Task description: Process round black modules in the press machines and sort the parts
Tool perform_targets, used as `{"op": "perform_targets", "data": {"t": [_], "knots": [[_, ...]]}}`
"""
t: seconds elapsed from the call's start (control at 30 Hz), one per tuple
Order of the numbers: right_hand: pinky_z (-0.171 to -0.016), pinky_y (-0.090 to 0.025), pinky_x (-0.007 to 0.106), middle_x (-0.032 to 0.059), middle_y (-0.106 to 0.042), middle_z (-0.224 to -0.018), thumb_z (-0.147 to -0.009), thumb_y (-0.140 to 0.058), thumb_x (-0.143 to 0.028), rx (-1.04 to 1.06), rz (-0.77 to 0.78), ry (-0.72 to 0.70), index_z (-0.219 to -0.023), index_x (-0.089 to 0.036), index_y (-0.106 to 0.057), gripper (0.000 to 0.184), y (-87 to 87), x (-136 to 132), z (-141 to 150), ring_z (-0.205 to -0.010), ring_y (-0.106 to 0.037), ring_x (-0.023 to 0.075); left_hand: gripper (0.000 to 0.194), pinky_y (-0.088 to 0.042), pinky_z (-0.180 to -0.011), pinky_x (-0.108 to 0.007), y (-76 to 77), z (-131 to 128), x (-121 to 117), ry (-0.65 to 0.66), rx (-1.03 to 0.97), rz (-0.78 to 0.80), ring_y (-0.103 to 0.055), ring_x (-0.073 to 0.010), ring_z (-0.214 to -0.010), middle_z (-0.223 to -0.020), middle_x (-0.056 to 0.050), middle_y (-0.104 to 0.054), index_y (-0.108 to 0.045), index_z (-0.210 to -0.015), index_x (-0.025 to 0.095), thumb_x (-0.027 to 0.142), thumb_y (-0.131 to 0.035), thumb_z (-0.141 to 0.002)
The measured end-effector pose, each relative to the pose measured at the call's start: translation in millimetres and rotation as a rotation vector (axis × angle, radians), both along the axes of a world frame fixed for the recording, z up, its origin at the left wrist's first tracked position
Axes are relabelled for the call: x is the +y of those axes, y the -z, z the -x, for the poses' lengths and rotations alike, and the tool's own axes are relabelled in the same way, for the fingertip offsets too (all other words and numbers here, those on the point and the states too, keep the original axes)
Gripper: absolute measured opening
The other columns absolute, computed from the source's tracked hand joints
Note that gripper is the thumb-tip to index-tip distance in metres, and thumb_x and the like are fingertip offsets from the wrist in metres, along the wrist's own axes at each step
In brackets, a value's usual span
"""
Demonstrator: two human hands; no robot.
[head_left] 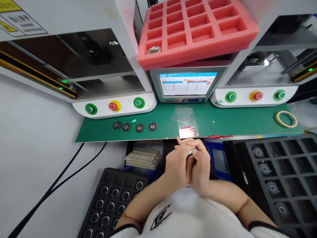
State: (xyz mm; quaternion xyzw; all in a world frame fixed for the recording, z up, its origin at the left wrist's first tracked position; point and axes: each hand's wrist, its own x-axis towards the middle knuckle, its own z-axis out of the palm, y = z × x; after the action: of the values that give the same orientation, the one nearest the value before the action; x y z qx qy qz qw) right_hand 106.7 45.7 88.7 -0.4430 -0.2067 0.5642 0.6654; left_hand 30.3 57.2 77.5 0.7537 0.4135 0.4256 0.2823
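My left hand (176,163) and my right hand (201,163) are closed together in front of my chest, just short of the green mat's front edge. Between their fingers shows a small silvery piece (190,152), mostly hidden, so its kind cannot be made out. Just beyond my fingertips lies a clear plastic bag (187,120) with rows of small red bits (188,131). More red pieces (218,136) are strung along the mat's edge to the right. Several black round watch-like parts (140,128) lie on the green mat (163,114) at left.
Machines with green buttons (138,103) and red stop buttons (113,106) flank a monitor (188,86). A pink foam tray (170,54) rests above it. Black trays (111,180) (272,145) with round parts stand low on both sides. A tape roll (286,119) lies at right.
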Motion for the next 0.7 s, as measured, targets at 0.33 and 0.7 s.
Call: {"op": "perform_targets", "data": {"t": [0.33,0.7], "knots": [[-0.087,-0.052,0.04,-0.0014,-0.071,-0.085,-0.073,-0.053,-0.024,0.123,0.021,0.016,-0.075,-0.024,-0.063,0.01,0.4,0.3,1.0,-0.08,-0.07,0.019,0.025,-0.054,-0.078,-0.027,-2.9,0.1,1.0,0.008,0.113,-0.056,-0.071,-0.0193,-0.092,-0.109,-0.011,-0.072,-0.054,-0.114,0.019,0.018,-0.041,-0.093],[-0.087,-0.052,0.039,0.0016,-0.069,-0.084,-0.081,-0.052,-0.037,0.043,0.051,0.015,-0.072,-0.023,-0.063,0.019,0.0,0.6,-0.6,-0.084,-0.068,0.0206,0.022,-0.052,-0.072,-0.027,-0.5,0.2,2.2,0.034,0.099,-0.048,-0.069,-0.0185,-0.084,-0.101,-0.01,-0.072,-0.053,-0.11,0.02,0.019,-0.04,-0.093]]}}
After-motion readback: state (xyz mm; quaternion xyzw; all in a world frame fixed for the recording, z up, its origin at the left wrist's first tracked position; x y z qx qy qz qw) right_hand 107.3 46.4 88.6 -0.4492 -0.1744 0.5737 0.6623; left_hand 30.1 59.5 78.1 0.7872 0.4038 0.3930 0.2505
